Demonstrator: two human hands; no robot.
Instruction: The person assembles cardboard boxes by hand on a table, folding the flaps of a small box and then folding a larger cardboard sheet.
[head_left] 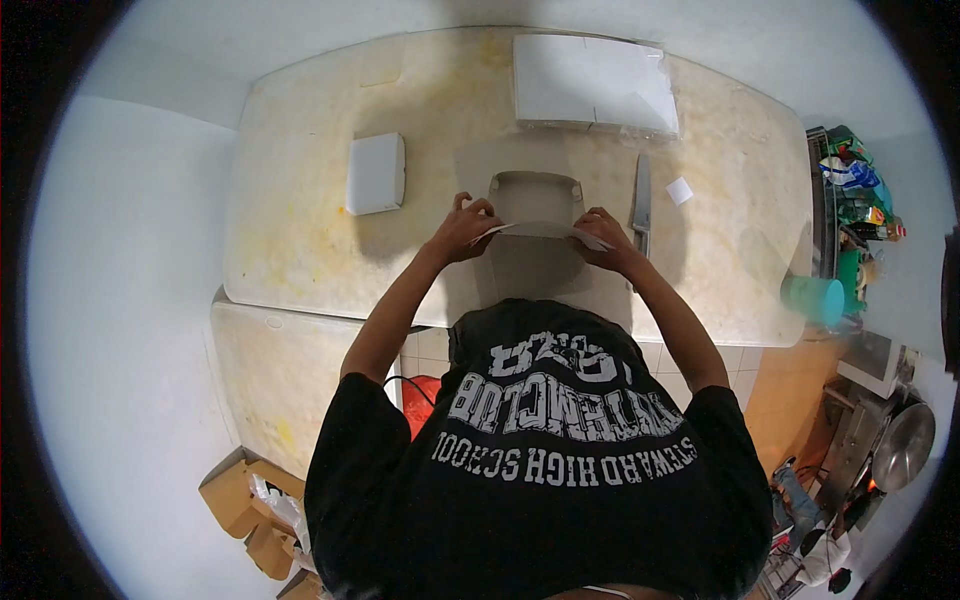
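Observation:
A partly folded cardboard box (536, 197) with a grey-brown inside sits in front of me near the table's front edge. Its back and side walls stand up, while the near flap is raised and bowed between my hands. My left hand (466, 230) pinches the flap's left corner with curled fingers. At the flap's right corner, my right hand (606, 241) grips in the same way. A closed white box (375, 174) rests on the table to the left. Just right of my right hand lies a large knife (642, 205), its blade pointing away from me.
A plastic-wrapped white stack (590, 82) lies at the table's far side. A small white paper (679, 191) is right of the knife. A teal cup (815, 298) stands by the right edge, near a rack of packets. Open cardboard boxes (240, 495) sit at lower left.

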